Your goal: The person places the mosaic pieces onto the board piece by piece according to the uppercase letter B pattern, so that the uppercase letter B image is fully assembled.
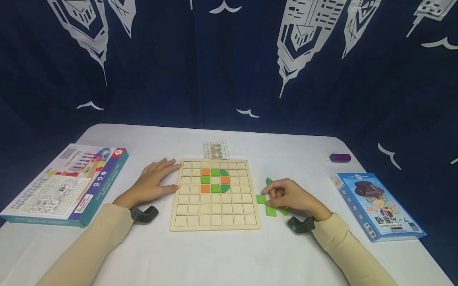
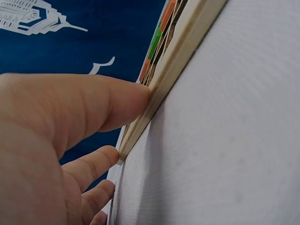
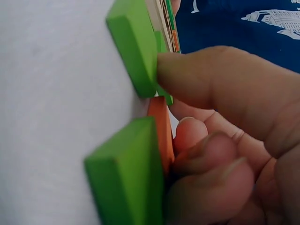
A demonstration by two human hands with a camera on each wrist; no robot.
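Observation:
A wooden grid board (image 1: 214, 206) lies in the middle of the white table, with orange and green tiles (image 1: 214, 180) set in its upper squares. My left hand (image 1: 154, 182) rests flat on the table beside the board's left edge, fingers straight. In the left wrist view its thumb (image 2: 108, 105) presses against the board's rim (image 2: 178, 61). Right of the board, my right hand (image 1: 284, 194) is curled over several loose green tiles (image 1: 261, 199). In the right wrist view its fingertips (image 3: 206, 154) pinch an orange tile (image 3: 161, 131) lying between two green tiles (image 3: 133, 47).
A small pattern card (image 1: 216, 150) lies behind the board. A colourful game box (image 1: 68, 184) sits at the left edge, a blue box (image 1: 379, 206) at the right, and a purple cylinder (image 1: 340, 157) at the far right. A dark blue curtain hangs behind.

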